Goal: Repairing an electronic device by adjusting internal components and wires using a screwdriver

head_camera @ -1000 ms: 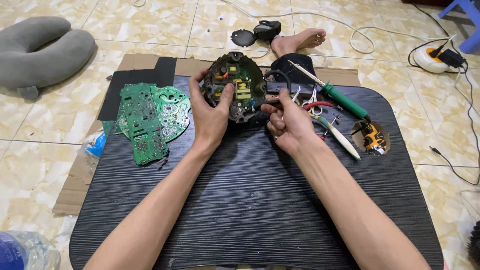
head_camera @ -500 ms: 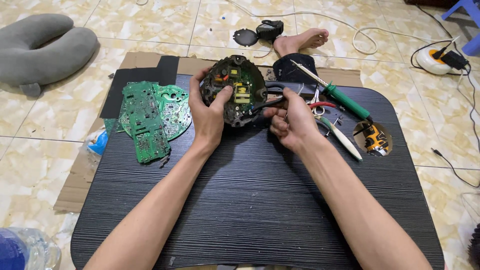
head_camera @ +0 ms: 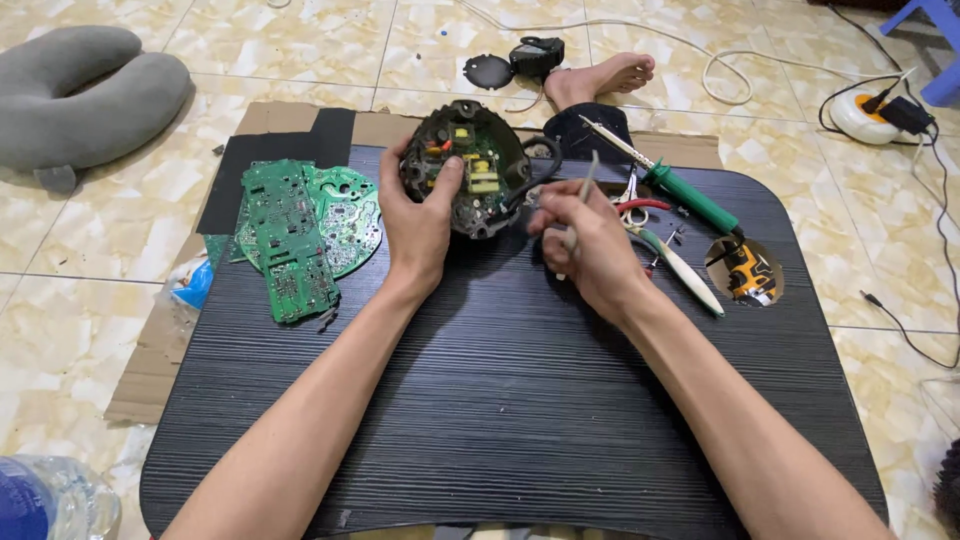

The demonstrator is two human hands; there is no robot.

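Steadying a round black housing [head_camera: 468,168] with our left hand [head_camera: 418,222] while our right hand [head_camera: 590,245] is bringing a thin metal tool [head_camera: 580,196] toward it.

We are keeping the housing tilted up at the far edge of the dark table [head_camera: 500,400], open side toward us, so the small board inside is facing our eyes; the left fingers are clamped round its left rim, thumb pressing on the inside. Our right fingers are closing together on the slim tool, pinching it upright just right of the housing, close to its black cable. We are leaving the green circuit boards [head_camera: 300,235] lying flat on the left, out of the way. The green-handled soldering iron [head_camera: 680,190] and cutters [head_camera: 675,262] are waiting to the right, within easy reach.
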